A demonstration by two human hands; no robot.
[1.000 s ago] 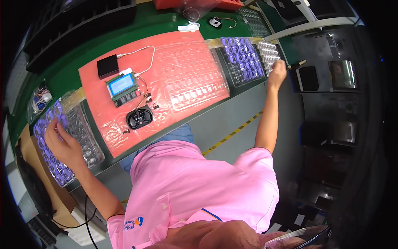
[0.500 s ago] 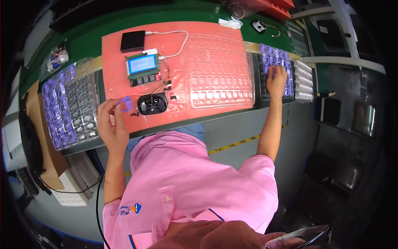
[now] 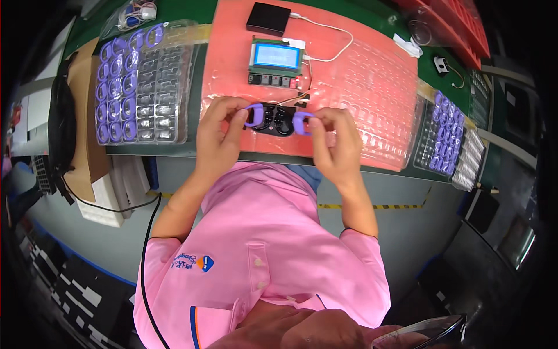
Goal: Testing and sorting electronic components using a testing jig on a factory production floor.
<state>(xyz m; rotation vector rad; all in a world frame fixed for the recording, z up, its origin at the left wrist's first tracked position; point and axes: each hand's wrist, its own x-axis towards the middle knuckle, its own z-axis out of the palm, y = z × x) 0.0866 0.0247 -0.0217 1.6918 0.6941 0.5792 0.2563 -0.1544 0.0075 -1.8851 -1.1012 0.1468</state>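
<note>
Pinched in my left hand [image 3: 224, 131] is one purple loop-shaped piece [image 3: 254, 115], held at the left side of a black two-well holder [image 3: 275, 123]. My right hand [image 3: 337, 136] grips a second purple loop-shaped piece [image 3: 301, 123] at the holder's right side. Both hands are closed, with fingertips partly hiding the pieces. Dark rounded shapes sit in the holder's wells, and thin wires run from it to a green circuit board with a lit blue display [image 3: 277, 56] and a row of small buttons.
Behind the display lies a black box [image 3: 268, 18] with a white cable [image 3: 352, 41]. A clear tray [image 3: 163, 87] with several purple loops stands left; another purple-filled tray [image 3: 446, 134] stands right. An unfilled clear tray [image 3: 378, 99] covers part of the pink mat [image 3: 224, 58].
My right hand has come from the right tray to the holder with a purple piece. My left hand has brought its piece against the holder's left side. The view has shifted.
</note>
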